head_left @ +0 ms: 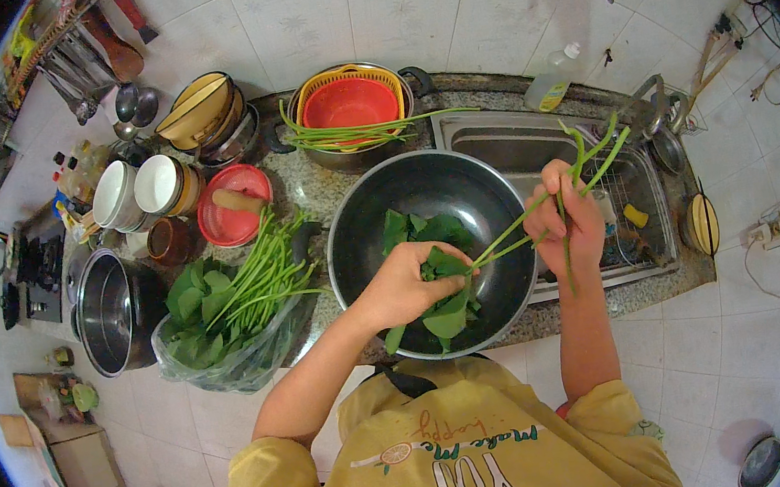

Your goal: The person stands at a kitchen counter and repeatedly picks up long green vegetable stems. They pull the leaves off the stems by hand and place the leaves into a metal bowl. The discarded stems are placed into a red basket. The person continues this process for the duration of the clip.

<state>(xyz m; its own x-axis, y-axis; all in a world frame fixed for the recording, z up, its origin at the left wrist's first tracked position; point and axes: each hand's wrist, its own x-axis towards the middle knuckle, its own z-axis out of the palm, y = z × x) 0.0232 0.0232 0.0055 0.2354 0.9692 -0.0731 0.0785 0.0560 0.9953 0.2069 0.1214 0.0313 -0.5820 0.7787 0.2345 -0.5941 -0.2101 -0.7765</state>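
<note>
Over a wide dark metal bowl point(359, 223), my left hand point(419, 283) is closed around a bunch of green leaves point(453, 318). Thin green stems point(510, 237) run from that bunch toward the upper right. My right hand point(568, 218), above the bowl's right rim and the sink, pinches those stems, and their ends stick out past its fingers. More torn leaves point(436, 229) lie in the bottom of the bowl. To the left, a clear plastic bag point(236, 367) holds a big heap of leafy greens point(268, 272) with long stems.
Behind the bowl, loose stems point(349, 135) lie across a pot holding a red basket point(350, 104). A steel sink point(494, 140) with a wire rack is at right. A deep pot point(115, 318), white bowls point(157, 183) and a red strainer point(215, 230) crowd the left counter.
</note>
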